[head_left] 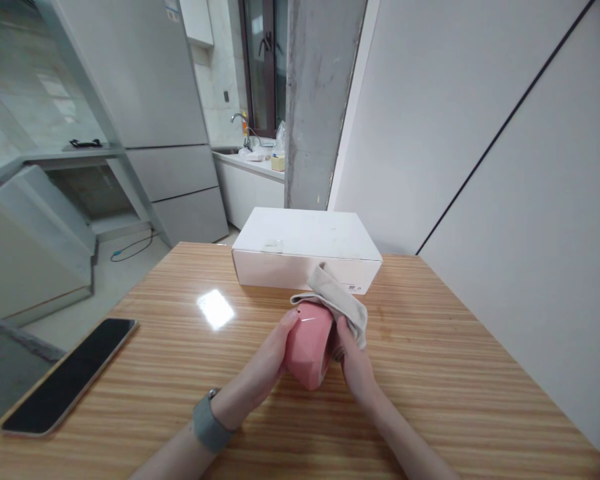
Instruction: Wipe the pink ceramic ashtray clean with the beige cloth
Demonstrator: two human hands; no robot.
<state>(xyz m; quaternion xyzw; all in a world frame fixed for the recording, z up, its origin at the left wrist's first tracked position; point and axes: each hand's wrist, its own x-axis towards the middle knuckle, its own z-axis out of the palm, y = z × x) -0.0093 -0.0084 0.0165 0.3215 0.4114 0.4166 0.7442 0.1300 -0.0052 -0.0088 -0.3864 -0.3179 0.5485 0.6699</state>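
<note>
A: Head view, centre of the frame?
B: The left hand (273, 357) cups a glossy pink faceted bowl (309, 345) tipped on its side, low over the striped wooden table (455, 373).
A: The right hand (353, 357)?
B: Pressing a folded beige cloth (337, 300) against the bowl's mouth, before a flat white cardboard box (305, 248).

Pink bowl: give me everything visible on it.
The pink bowl looks glossy, like glazed ceramic, with faceted sides. It is tipped on its side above the wooden table, its opening facing right. The left hand cups its outside; the right hand presses a beige cloth into its opening.
</note>
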